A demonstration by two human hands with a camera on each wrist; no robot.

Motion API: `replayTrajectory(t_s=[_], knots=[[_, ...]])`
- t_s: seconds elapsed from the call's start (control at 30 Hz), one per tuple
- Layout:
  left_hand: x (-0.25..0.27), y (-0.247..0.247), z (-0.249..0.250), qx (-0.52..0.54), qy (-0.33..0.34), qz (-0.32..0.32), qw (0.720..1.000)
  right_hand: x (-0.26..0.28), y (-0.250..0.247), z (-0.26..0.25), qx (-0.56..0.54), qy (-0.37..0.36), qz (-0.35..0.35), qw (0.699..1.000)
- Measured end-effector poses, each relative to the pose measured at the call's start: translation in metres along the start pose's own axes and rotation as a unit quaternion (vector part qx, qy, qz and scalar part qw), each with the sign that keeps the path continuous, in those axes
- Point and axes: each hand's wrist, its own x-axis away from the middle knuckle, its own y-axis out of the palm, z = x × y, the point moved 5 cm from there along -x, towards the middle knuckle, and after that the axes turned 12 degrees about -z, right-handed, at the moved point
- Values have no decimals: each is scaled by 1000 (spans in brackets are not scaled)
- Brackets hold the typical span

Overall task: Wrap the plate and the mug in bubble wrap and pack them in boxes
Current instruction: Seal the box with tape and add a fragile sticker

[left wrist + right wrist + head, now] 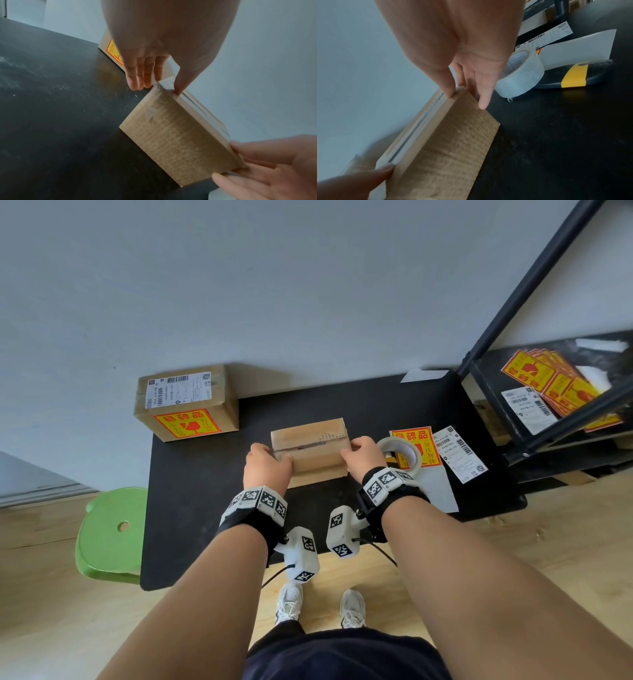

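A small brown cardboard box [310, 450] stands closed on the black table [205, 508], with clear tape along its top seam. My left hand [270, 460] grips its left end; in the left wrist view the thumb [178, 90] presses the top corner of the box [175, 142] and the fingers [137, 81] point down beside that end. My right hand [356, 451] grips the right end, thumb [448, 92] on the top edge of the box [453, 148] and fingers [482, 102] down the end face. No plate, mug or bubble wrap shows.
A second sealed box [186, 402] with a label and a fragile sticker sits at the back left. A clear tape roll [400, 453], a fragile sticker [416, 440] and a shipping label [459, 453] lie just right of my right hand. A black shelf [548, 392] stands right, a green stool [109, 535] left.
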Motion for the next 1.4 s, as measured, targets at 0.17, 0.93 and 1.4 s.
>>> replayTrajectory(t_s=[0.17,0.93,1.4], knots=[[-2,11,5,-20,-1,-30,999,-1,3,-8,25,-33,3,999],[16,69,65,-403,236,-56,883,12,-45,46,107,-4,102,989],[21,69,81,-423,219,-15,879,3,-48,56,290,14,23,957]])
